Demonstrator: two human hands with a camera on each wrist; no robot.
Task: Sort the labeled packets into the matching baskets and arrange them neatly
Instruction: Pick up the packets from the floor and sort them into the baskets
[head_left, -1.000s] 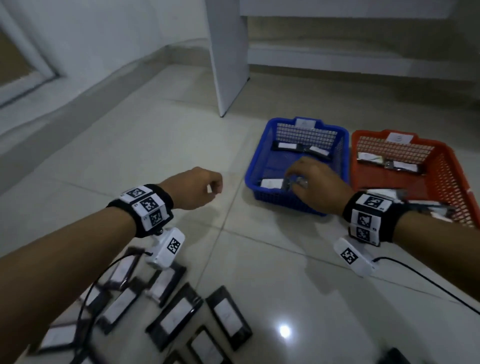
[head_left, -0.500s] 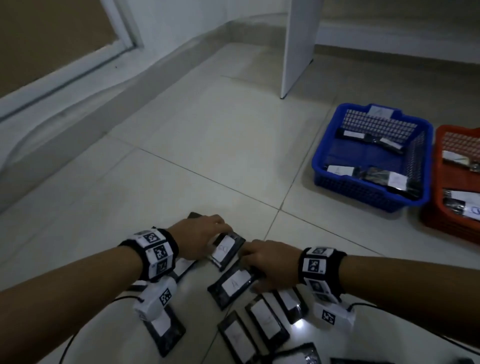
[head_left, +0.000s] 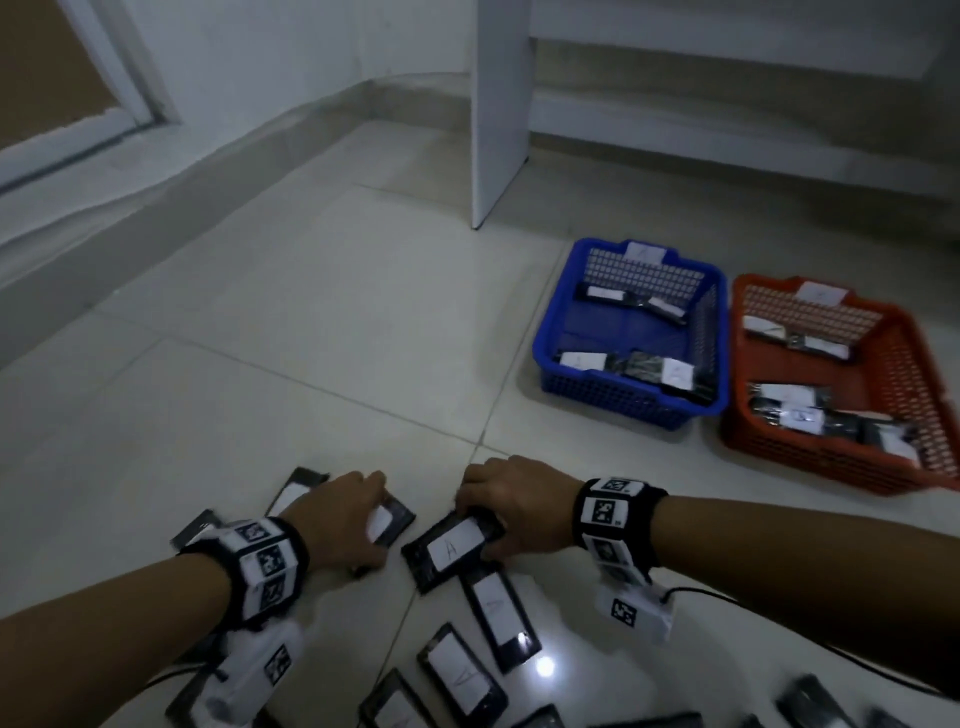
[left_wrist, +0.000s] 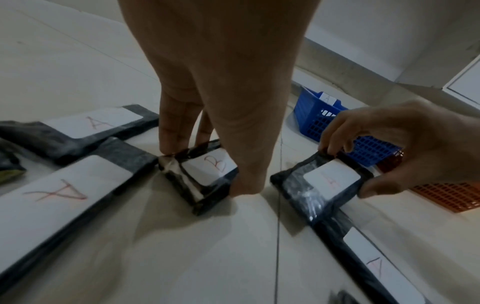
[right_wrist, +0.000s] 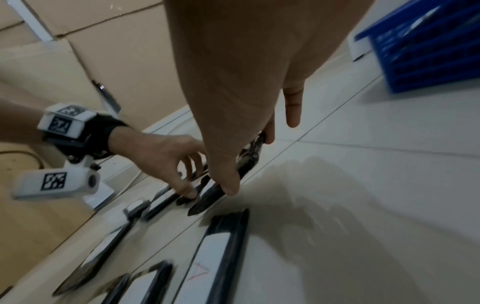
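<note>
Several black packets with white labels lie on the tiled floor in front of me. My left hand (head_left: 376, 519) pinches the packet marked B (head_left: 389, 522) by its edges; the left wrist view shows fingers and thumb on that B packet (left_wrist: 213, 164). My right hand (head_left: 480, 522) pinches a packet marked A (head_left: 449, 545) by its end, with that end tilted slightly off the floor (left_wrist: 327, 181). The blue basket (head_left: 628, 400) and the orange basket (head_left: 810, 457) stand side by side at the right, each holding a few packets.
More A packets (head_left: 496, 608) lie toward me and to the left (left_wrist: 59, 193). A white panel (head_left: 498, 114) stands behind the blue basket. A wall skirting runs along the left. Cardboard boxes (right_wrist: 78, 61) show in the right wrist view.
My right hand left the blue basket and came back to the pile. Both hands dropped onto packets and now pinch one each. The head view swung down toward the floor pile.
</note>
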